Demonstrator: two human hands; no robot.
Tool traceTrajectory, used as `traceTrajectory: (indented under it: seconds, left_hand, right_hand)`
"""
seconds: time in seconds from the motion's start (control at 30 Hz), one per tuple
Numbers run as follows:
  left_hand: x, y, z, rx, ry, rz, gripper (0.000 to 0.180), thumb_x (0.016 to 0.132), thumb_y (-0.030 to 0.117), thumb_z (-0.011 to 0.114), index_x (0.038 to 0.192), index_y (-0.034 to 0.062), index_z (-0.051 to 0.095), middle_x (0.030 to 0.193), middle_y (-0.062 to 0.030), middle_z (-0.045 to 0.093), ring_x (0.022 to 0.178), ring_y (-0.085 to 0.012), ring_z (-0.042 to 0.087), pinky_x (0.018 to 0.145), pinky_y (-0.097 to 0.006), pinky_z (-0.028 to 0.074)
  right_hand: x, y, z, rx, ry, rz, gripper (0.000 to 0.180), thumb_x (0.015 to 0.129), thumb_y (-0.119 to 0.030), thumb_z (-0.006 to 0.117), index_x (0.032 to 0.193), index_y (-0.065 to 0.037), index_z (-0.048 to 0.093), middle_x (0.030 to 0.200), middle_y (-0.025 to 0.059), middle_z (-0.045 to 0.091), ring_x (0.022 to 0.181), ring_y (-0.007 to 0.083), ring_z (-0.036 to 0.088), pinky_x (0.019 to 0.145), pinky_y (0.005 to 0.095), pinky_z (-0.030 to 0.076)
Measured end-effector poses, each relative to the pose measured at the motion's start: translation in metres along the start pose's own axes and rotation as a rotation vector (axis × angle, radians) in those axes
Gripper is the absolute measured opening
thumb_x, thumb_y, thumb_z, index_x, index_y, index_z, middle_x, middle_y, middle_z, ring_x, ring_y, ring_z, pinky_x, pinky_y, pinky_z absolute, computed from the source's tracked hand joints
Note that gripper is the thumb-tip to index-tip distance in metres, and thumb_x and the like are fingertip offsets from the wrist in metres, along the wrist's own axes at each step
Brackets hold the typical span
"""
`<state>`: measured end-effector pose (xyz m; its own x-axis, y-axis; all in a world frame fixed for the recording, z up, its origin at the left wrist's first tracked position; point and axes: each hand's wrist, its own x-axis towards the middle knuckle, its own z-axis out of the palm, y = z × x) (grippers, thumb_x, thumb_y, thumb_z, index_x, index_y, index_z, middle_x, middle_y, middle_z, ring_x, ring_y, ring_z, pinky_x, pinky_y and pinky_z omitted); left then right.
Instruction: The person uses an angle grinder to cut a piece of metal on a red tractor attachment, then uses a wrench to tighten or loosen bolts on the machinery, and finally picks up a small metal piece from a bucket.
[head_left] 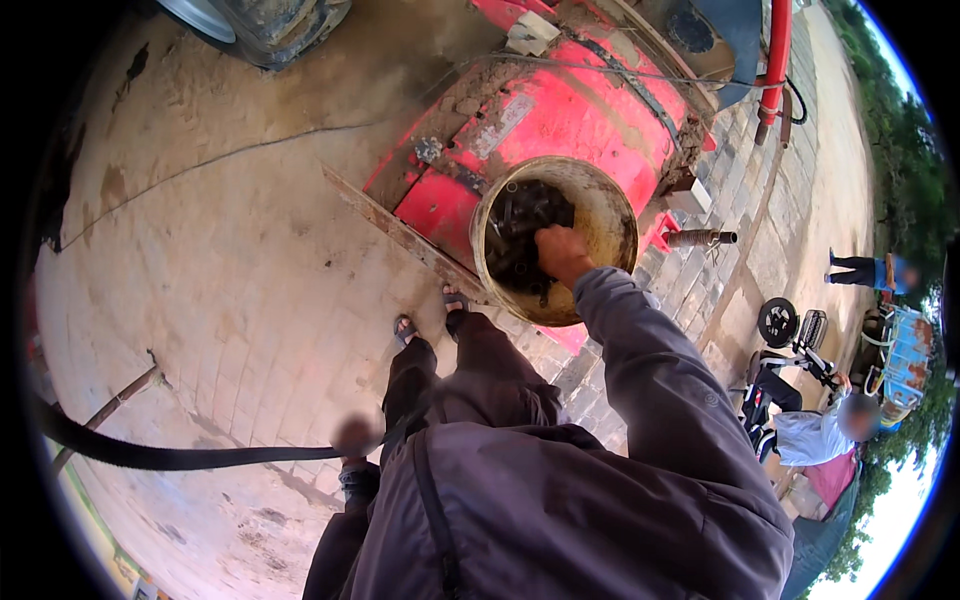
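Note:
My right hand [563, 252] reaches into a dirty yellowish bucket [610, 195] and curls closed over the dark metal pieces [522, 215] heaped inside. Whatever its fingers grip is hidden under the hand. The bucket rests against the top of a large red machine [590, 105], whose body is streaked with mud. Low at my left side, my left hand [355, 437] is blurred, with a dark band around the wrist; its fingers cannot be made out. A thick black strap [200, 457] stretches from the left edge toward that hand.
A rusty metal bar [400, 228] edges the machine near my feet. A vehicle wheel [275, 30] stands at the upper left. A thin cable [215, 158] crosses the dusty paving. At the right are a person [815, 435] by a two-wheeler [785, 325], another person, and a blue vehicle [908, 355].

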<state>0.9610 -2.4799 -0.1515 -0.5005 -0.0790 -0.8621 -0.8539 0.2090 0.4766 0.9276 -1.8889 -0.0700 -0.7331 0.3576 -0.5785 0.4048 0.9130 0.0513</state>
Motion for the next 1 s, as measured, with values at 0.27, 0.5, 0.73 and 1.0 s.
traceTrajectory:
  seconds: [0.27, 0.5, 0.73, 1.0]
  left_hand:
    - [-0.004, 0.044, -0.008, -0.016, -0.03, 0.126, 0.04, 0.088, 0.028, 0.067, 0.113, -0.0028, 0.06, 0.089, -0.0112, 0.068, 0.069, -0.0176, 0.065, 0.055, -0.025, 0.051]
    - [0.015, 0.065, 0.008, 0.056, -0.103, 0.154, 0.038, 0.088, 0.027, 0.066, 0.109, -0.004, 0.06, 0.09, -0.0132, 0.068, 0.069, -0.0176, 0.066, 0.052, -0.024, 0.05]
    - [-0.005, 0.175, 0.11, 0.183, -0.228, 0.38, 0.033, 0.093, 0.022, 0.06, 0.115, -0.0022, 0.06, 0.099, -0.0136, 0.068, 0.083, -0.0202, 0.067, 0.071, -0.029, 0.053]
    - [-0.106, 0.302, 0.241, 0.199, -0.763, 0.73, 0.034, 0.091, 0.022, 0.066, 0.117, 0.0001, 0.059, 0.102, -0.009, 0.067, 0.085, -0.0146, 0.063, 0.076, -0.028, 0.051]
  right_hand:
    - [-0.011, 0.012, -0.07, 0.3, -0.273, 0.003, 0.038, 0.075, -0.028, 0.067, 0.1, 0.001, 0.069, 0.095, 0.0223, 0.068, 0.089, 0.0343, 0.067, 0.077, 0.0414, 0.053]
    - [-0.066, 0.035, -0.085, 1.483, -0.05, -0.148, 0.026, 0.087, -0.023, 0.063, 0.093, 0.002, 0.066, 0.078, 0.0092, 0.064, 0.069, 0.0195, 0.063, 0.062, 0.0325, 0.05]
    - [-0.115, 0.017, -0.1, 2.171, -0.08, -0.252, 0.017, 0.093, -0.021, 0.062, 0.09, -0.005, 0.058, 0.078, 0.0022, 0.058, 0.07, 0.0155, 0.06, 0.06, 0.0277, 0.045]
    - [-0.145, -0.027, -0.103, 1.859, 0.013, -0.275, 0.018, 0.091, -0.021, 0.063, 0.088, -0.003, 0.06, 0.074, 0.0023, 0.063, 0.066, 0.0095, 0.061, 0.06, 0.0231, 0.045]
